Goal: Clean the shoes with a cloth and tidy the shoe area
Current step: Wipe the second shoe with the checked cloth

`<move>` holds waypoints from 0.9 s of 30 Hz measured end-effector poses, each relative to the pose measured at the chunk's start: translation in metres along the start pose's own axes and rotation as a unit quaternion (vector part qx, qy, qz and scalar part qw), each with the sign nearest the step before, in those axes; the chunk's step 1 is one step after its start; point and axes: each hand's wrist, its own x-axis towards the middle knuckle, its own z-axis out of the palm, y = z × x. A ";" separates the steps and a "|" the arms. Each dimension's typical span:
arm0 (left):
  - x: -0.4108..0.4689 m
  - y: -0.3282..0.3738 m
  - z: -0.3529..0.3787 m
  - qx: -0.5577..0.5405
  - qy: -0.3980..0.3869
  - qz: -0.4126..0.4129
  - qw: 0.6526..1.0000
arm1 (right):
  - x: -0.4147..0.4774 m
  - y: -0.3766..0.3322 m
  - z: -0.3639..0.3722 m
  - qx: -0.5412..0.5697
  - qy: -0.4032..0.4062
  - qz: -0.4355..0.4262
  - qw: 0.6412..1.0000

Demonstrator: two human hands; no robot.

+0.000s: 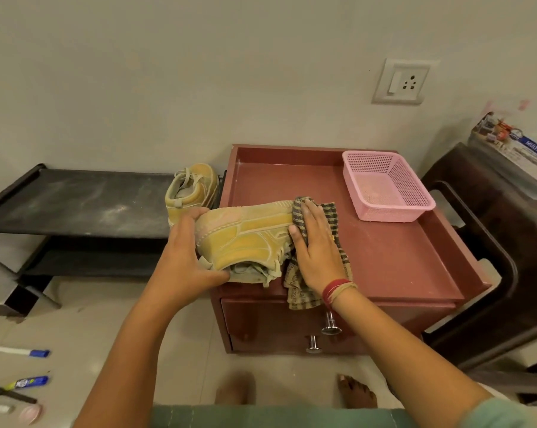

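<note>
Gripping the heel end of a dusty tan-yellow lace-up sneaker point(248, 239) with the left hand point(187, 251), fingers curled over the sole edge and thumb hooked under the collar. Holds the sneaker on its side at the front left corner of a reddish-brown wooden cabinet with a raised-rim top point(384, 257), sole turned towards the wall, opening towards the camera. Presses a brown-and-beige striped woven cloth point(332, 217) against the toe end with the right hand point(315, 245), palm flat, fingers straight, thumb spread onto the upper; lets the cloth's loose end hang over the cabinet's front edge. Shows the matching second sneaker point(190, 189) upright at the right end of a low black two-tier shoe rack point(76, 199), just beside the cabinet. Shows a pink perforated plastic basket point(387, 186) at the back right of the cabinet top, bare mesh floor in full sight. Shows both drawers, fitted with chrome knobs point(330, 324), closed, contents hidden. Shows a clear plastic storage box with a printed label point(514, 156) on dark furniture at far right, contents unreadable, and two blue-capped markers point(23, 352) on the tiled floor, lower left.
</note>
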 end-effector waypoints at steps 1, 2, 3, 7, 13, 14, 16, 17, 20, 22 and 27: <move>0.000 0.001 0.000 -0.001 0.000 0.000 1.000 | 0.000 0.001 0.000 -0.001 0.006 0.001 1.000; -0.001 0.001 0.000 -0.003 0.000 -0.001 1.000 | 0.001 0.002 0.000 -0.005 0.008 0.003 1.000; -0.001 0.002 0.001 -0.004 0.000 -0.002 1.000 | 0.002 0.003 0.000 -0.009 0.008 0.001 1.000; -0.002 0.003 0.002 0.001 0.008 -0.011 1.000 | 0.003 0.017 -0.001 0.010 -0.011 0.032 0.999; -0.002 0.005 0.001 0.006 0.014 -0.030 0.999 | 0.007 0.031 -0.022 0.151 0.036 0.191 0.969; -0.002 0.006 0.001 0.011 0.014 -0.030 0.999 | 0.007 0.025 -0.023 0.165 0.076 0.184 0.966; -0.002 0.007 0.001 0.020 0.013 -0.029 0.999 | 0.005 0.014 -0.024 0.136 0.091 0.104 0.981; -0.002 0.008 0.001 0.022 0.011 -0.027 0.999 | 0.004 0.012 -0.022 0.108 0.058 0.058 0.991; -0.002 0.010 0.001 0.021 0.016 -0.031 0.999 | 0.002 0.021 -0.013 0.070 -0.023 0.058 0.996; -0.003 0.012 0.000 0.026 0.024 -0.043 0.998 | 0.003 0.034 -0.014 0.083 -0.039 0.127 0.988; -0.004 0.014 0.001 0.045 0.034 -0.037 0.998 | 0.001 0.022 -0.030 0.175 0.058 0.156 0.970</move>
